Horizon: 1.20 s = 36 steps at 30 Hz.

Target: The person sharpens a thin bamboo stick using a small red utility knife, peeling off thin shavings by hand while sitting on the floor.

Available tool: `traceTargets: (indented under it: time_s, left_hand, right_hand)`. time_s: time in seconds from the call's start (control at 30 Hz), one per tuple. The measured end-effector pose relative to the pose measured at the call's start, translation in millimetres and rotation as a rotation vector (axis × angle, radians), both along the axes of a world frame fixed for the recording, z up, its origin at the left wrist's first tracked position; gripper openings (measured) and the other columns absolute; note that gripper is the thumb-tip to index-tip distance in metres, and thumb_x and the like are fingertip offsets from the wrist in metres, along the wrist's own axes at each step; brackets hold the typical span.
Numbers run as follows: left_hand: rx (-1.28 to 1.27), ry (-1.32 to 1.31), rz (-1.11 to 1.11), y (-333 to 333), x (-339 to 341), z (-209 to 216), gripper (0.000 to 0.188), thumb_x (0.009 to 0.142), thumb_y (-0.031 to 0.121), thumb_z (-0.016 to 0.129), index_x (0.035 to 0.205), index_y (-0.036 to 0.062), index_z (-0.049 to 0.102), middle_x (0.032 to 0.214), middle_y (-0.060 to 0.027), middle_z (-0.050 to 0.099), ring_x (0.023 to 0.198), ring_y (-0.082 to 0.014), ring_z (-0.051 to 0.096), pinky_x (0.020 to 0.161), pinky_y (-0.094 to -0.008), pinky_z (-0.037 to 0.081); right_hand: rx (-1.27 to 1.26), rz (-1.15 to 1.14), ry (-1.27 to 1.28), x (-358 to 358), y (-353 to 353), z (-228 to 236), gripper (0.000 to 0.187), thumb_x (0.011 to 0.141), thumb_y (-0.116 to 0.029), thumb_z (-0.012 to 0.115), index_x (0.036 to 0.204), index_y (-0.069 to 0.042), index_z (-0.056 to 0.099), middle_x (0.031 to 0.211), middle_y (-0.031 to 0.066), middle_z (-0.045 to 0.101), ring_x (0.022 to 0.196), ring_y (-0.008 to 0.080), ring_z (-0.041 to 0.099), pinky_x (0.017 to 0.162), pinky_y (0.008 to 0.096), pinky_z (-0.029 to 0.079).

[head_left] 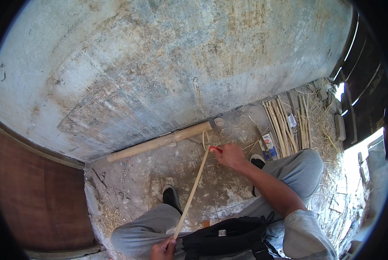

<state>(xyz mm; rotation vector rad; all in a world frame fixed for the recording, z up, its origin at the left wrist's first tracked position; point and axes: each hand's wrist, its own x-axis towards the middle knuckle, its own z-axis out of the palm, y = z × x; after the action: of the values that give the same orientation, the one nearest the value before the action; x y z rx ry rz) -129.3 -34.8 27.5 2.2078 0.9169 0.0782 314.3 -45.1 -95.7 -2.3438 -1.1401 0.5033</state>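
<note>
A long, pale bamboo strip point(193, 193) slants up and away from my lap. My left hand point(163, 249) grips its near end, thumb on top. My right hand point(229, 156) is closed round a small red-handled tool point(215, 149) near the strip's far end. The tool's working edge is too small to make out, and my fingers hide most of its handle. Just past it, a thin pale curl point(205, 138) loops up from the strip. A black bag point(226, 236) lies across my lap between my forearms.
A thick bamboo pole point(159, 142) lies along the foot of the stained wall point(168, 65). Several split bamboo sticks point(281, 125) lie at the right, beside a knife point(263, 143) and a blue-and-white packet point(270, 146). Straw and shavings point(328, 130) litter the floor. A brown panel point(38, 186) stands left.
</note>
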Motion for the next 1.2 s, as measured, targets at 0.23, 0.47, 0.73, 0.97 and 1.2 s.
traceTargets:
  time_s: [0.23,0.47,0.73,0.97,1.2]
  left_hand:
    - [-0.121,-0.002,0.216,-10.4,-11.4,60.2,0.034,0.106,0.03,0.049,0.102,0.0007,0.065,0.06,-0.0066,0.047,0.054,-0.014,0.042,0.049,-0.035,0.037]
    - [-0.106,-0.004,0.226,6.9,-3.3,16.0,0.032,0.106,0.03,0.05,0.098,0.0027,0.065,0.061,-0.0007,0.048,0.057,-0.011,0.042,0.051,-0.0315,0.037]
    - [-0.368,-0.059,0.216,18.0,62.3,1.8,0.029,0.104,0.021,0.056,0.118,-0.0018,0.065,0.067,0.0058,0.052,0.059,-0.0043,0.045,0.053,-0.025,0.04]
    - [-0.743,-0.105,0.251,22.6,86.3,5.5,0.028,0.104,0.02,0.057,0.122,-0.0006,0.065,0.07,0.0072,0.05,0.059,-0.0019,0.041,0.052,-0.0206,0.034]
    - [-0.529,-0.01,0.055,25.6,90.0,13.2,0.029,0.104,0.022,0.056,0.121,0.0001,0.064,0.067,0.0064,0.051,0.058,-0.002,0.043,0.049,-0.0211,0.034]
  right_hand:
    - [-0.014,-0.264,-0.054,36.2,-14.7,-9.4,0.048,0.095,-0.051,0.053,0.095,-0.01,0.077,0.084,0.0242,0.07,0.083,0.0421,0.069,0.079,0.0513,0.056]
    - [0.064,-0.125,0.052,11.7,-12.4,16.8,0.049,0.095,-0.05,0.053,0.092,-0.007,0.076,0.073,0.0238,0.066,0.076,0.0433,0.067,0.075,0.049,0.055]
    - [0.352,-0.148,0.41,-21.1,-18.8,78.7,0.047,0.096,-0.046,0.061,0.089,-0.001,0.074,0.063,0.0122,0.061,0.057,0.0213,0.057,0.055,0.0374,0.042]
    - [0.526,-0.461,1.037,-40.6,-29.4,80.3,0.044,0.095,-0.045,0.066,0.102,-0.001,0.071,0.076,0.0001,0.064,0.053,0.0038,0.039,0.047,0.0266,0.031]
    - [0.499,-0.414,1.326,-44.0,-23.3,77.2,0.03,0.098,-0.031,0.066,0.11,-0.003,0.062,0.097,0.0081,0.072,0.052,0.0025,0.04,0.045,0.0213,0.034]
